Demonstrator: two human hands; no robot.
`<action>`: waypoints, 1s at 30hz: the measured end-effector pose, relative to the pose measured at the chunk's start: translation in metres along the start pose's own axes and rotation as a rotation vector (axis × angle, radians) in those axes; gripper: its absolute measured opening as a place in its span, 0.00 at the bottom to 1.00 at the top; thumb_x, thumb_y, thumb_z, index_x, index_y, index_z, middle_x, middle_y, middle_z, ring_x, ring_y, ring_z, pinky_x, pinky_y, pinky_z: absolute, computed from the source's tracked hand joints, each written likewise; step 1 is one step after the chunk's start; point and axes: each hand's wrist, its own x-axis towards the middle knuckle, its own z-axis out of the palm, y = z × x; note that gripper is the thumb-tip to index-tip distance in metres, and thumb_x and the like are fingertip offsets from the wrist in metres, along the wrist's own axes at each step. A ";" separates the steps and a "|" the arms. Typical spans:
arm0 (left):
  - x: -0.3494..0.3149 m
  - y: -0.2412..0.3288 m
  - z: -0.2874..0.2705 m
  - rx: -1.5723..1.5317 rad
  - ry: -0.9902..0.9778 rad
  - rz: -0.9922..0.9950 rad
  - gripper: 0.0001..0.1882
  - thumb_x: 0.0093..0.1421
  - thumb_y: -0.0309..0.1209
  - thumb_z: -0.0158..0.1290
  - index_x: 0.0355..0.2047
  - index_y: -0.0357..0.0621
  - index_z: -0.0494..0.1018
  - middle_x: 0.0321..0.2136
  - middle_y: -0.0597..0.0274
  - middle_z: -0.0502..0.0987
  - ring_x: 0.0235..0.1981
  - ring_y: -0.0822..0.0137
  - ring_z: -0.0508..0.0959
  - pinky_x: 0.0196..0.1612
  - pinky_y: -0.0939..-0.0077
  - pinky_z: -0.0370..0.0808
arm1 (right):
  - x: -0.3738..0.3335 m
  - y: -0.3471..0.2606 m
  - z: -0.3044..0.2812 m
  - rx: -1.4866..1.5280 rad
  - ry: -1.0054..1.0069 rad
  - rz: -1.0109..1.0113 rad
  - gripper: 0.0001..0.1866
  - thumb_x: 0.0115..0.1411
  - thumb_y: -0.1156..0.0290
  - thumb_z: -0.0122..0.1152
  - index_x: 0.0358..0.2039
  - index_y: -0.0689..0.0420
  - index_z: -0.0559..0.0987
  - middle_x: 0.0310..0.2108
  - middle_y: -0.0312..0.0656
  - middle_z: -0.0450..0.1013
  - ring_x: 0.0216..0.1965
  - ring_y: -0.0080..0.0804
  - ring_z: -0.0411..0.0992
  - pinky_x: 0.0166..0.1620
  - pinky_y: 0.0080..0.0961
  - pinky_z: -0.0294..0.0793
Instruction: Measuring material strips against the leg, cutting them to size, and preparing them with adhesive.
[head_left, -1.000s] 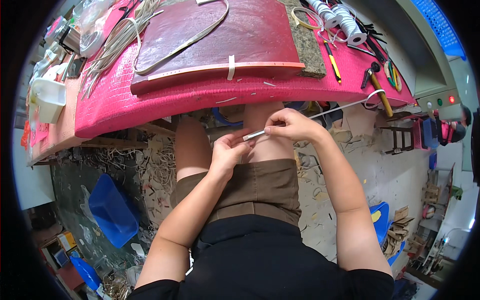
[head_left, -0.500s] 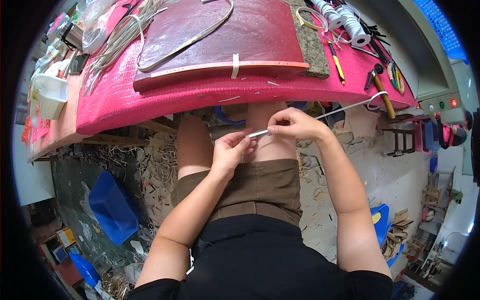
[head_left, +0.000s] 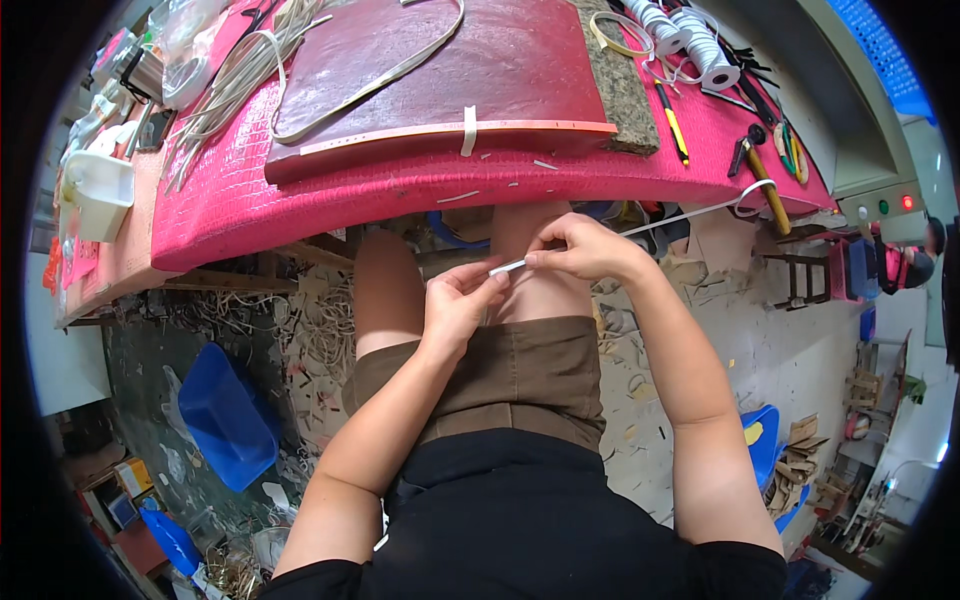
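A narrow white strip (head_left: 508, 267) is stretched between my two hands, above my right thigh and just off the table's front edge. My left hand (head_left: 458, 300) pinches one end between thumb and fingers. A short way along, my right hand (head_left: 575, 248) grips the same strip with its fingertips. Beyond the right hand the white length runs on to the right, up to the table edge by a hammer (head_left: 768, 195), where it forms a loop around the handle. The strip's very tip is hidden in my left fingers.
A dark red board (head_left: 440, 70) lies on the pink-covered table (head_left: 400, 195), with a pinkish ruler strip (head_left: 400, 137) along its front. Beige straps (head_left: 240, 80) bundle at left. White spools (head_left: 705, 50) and a yellow cutter (head_left: 677, 135) lie at right. A blue bin (head_left: 228, 415) stands on the littered floor.
My right hand has shifted slightly left toward my left hand, shortening the white piece showing between them. Both hands keep their hold.
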 end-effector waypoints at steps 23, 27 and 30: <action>0.011 -0.008 0.035 0.067 -0.052 0.094 0.14 0.54 0.22 0.56 0.42 0.31 0.74 0.28 0.59 0.79 0.27 0.76 0.77 0.32 0.83 0.75 | -0.053 -0.002 0.001 0.092 0.327 0.278 0.19 0.52 0.68 0.65 0.41 0.67 0.75 0.18 0.38 0.74 0.20 0.17 0.71 0.22 0.16 0.65; 0.010 -0.008 0.032 0.040 -0.028 0.111 0.14 0.54 0.22 0.55 0.41 0.30 0.74 0.27 0.60 0.78 0.25 0.76 0.76 0.31 0.83 0.75 | -0.048 0.004 0.007 0.366 0.333 0.279 0.20 0.51 0.69 0.66 0.40 0.67 0.70 0.18 0.37 0.74 0.20 0.17 0.71 0.23 0.16 0.64; 0.011 -0.009 0.031 0.015 -0.001 0.089 0.14 0.53 0.21 0.55 0.41 0.27 0.73 0.25 0.57 0.78 0.25 0.75 0.77 0.30 0.83 0.75 | -0.043 0.016 0.008 0.379 0.299 0.313 0.18 0.51 0.70 0.66 0.37 0.65 0.69 0.18 0.37 0.73 0.20 0.18 0.71 0.24 0.16 0.64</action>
